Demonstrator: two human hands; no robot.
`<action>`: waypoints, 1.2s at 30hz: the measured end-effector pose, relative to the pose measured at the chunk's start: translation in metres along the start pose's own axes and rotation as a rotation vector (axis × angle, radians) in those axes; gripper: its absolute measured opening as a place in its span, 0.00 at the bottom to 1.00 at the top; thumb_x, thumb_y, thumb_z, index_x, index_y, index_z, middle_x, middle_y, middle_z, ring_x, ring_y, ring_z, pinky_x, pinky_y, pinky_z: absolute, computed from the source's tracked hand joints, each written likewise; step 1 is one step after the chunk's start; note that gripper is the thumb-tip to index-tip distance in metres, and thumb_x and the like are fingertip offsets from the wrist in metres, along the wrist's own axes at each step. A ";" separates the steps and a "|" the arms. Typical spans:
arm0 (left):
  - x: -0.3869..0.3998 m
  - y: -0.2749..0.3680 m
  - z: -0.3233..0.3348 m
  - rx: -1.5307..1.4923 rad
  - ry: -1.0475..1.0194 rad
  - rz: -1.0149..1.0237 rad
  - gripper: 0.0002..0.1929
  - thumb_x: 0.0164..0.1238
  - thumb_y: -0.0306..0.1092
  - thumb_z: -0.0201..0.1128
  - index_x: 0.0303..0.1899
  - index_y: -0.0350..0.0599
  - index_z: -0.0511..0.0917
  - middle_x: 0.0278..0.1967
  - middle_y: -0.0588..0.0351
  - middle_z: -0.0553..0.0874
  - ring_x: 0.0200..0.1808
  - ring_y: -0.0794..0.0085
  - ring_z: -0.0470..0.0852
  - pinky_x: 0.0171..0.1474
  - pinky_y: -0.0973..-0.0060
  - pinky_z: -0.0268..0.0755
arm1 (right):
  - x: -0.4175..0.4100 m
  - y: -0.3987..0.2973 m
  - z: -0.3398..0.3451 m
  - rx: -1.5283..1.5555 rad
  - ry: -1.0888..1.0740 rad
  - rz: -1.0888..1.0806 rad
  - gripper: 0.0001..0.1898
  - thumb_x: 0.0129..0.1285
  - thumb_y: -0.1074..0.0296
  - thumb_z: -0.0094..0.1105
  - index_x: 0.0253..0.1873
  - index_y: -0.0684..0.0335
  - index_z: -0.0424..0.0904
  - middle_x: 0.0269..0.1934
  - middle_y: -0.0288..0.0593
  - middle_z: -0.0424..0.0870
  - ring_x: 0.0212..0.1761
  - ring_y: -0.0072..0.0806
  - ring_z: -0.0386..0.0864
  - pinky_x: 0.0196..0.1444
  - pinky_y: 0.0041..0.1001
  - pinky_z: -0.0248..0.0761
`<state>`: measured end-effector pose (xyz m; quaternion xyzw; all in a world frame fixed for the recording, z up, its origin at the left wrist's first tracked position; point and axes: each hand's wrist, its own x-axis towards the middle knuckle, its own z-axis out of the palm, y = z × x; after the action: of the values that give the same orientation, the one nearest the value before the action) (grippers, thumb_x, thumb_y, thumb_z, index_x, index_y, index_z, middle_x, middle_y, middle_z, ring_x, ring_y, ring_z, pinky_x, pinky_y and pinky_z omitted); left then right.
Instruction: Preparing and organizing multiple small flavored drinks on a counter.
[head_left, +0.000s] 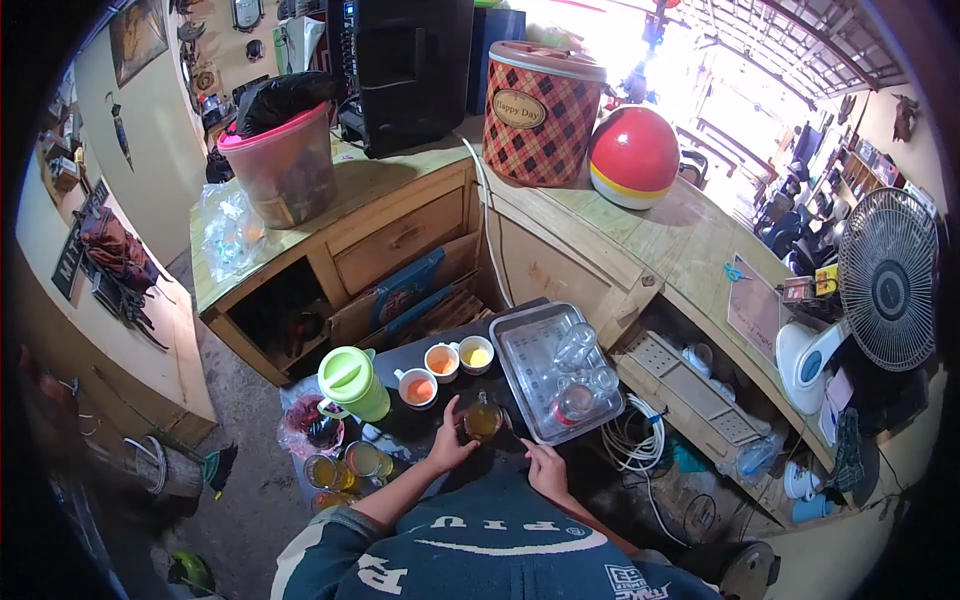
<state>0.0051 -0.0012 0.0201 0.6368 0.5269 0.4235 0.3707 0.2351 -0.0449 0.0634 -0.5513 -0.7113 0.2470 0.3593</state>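
Observation:
A glass mug (482, 421) of yellowish-brown liquid stands on the dark low table (450, 397) in front of me. Curved along the mug's left side is my left hand (453, 441), thumb and forefinger apart; whether it grips the glass is unclear. My right hand (547, 466), just right of the mug, pinches a thin utensil, likely a spoon (513, 429). Beyond the mug are three white cups, two with orange contents, one cup (417, 389) nearer, another cup (442, 362) behind, and a cup (475, 354) with yellow contents.
A lidded green pitcher (354, 384) stands left, near filled glass mugs (368, 459) and a plastic bag (306, 424) with dark contents. Right is a metal tray (525, 352) holding upturned glassware (576, 345). A wooden counter (555, 217) wraps behind; coiled white cable (637, 439) hangs right.

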 end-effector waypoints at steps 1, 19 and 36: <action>0.000 -0.004 0.001 -0.108 -0.016 -0.086 0.52 0.46 0.25 0.75 0.71 0.44 0.47 0.59 0.39 0.74 0.62 0.51 0.74 0.65 0.60 0.67 | 0.000 0.000 0.000 -0.001 0.000 0.000 0.20 0.60 0.83 0.49 0.55 0.61 0.80 0.34 0.49 0.81 0.37 0.45 0.81 0.39 0.35 0.74; -0.006 -0.001 0.017 -0.047 -0.013 -0.150 0.53 0.47 0.23 0.74 0.72 0.44 0.45 0.61 0.37 0.72 0.63 0.50 0.73 0.64 0.62 0.68 | 0.012 0.009 0.014 0.106 0.077 0.004 0.20 0.59 0.83 0.49 0.54 0.60 0.82 0.33 0.50 0.82 0.35 0.44 0.82 0.38 0.34 0.75; 0.016 0.007 -0.007 0.061 -0.059 0.030 0.58 0.36 0.32 0.79 0.72 0.40 0.50 0.63 0.44 0.69 0.66 0.52 0.68 0.72 0.64 0.57 | 0.016 0.003 0.013 0.057 0.061 0.098 0.19 0.58 0.83 0.51 0.52 0.60 0.83 0.31 0.48 0.83 0.34 0.42 0.82 0.39 0.33 0.74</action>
<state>0.0024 0.0130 0.0319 0.6680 0.5186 0.3938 0.3603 0.2248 -0.0285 0.0570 -0.5822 -0.6649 0.2674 0.3840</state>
